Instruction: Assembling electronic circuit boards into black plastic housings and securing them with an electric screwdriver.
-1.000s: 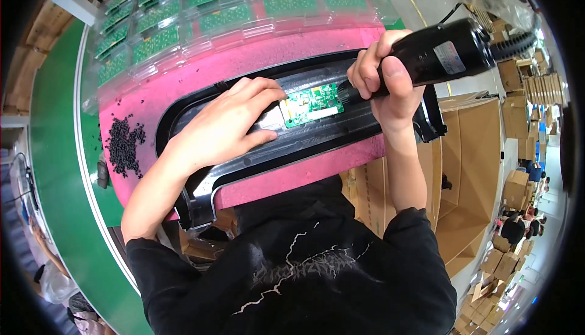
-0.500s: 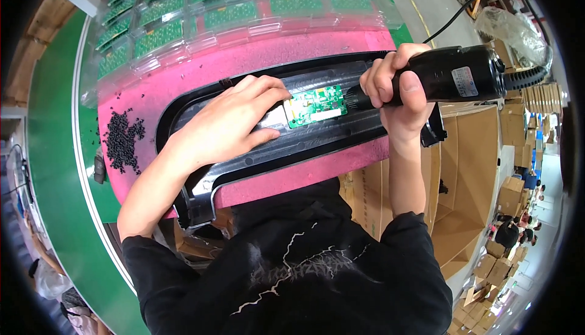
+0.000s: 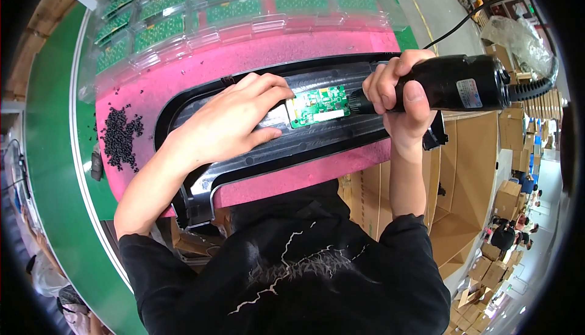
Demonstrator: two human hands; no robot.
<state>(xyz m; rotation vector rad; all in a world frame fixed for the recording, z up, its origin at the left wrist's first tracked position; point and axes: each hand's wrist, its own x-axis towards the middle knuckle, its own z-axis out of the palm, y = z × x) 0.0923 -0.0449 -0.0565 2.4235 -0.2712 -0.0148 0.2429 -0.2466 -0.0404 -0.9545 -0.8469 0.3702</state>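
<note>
A green circuit board (image 3: pixel 319 108) lies inside a long black plastic housing (image 3: pixel 292 147) with raised rims. My left hand (image 3: pixel 234 118) reaches over the housing, its bent fingertips against the board's left edge and its thumb lower down. A pale, shiny surface shows between that thumb and forefinger; whatever lies under the palm is hidden. Wrapped round a black electric screwdriver (image 3: pixel 451 82), my right hand (image 3: pixel 399 94) holds it almost level in the picture. The screwdriver's ribbed nose meets the board's right end, and its tip cannot be made out.
A heap of small black screws (image 3: pixel 122 138) lies on the pink mat (image 3: pixel 177 70), left of the housing. Clear plastic trays (image 3: pixel 268 25) of green boards fill the far side. A black cable (image 3: pixel 524 93) trails from the screwdriver. An open cardboard box (image 3: pixel 460 195) stands at the right.
The screwdriver and my right hand have shifted slightly right and downward in the picture. My left hand keeps its place at the board's edge.
</note>
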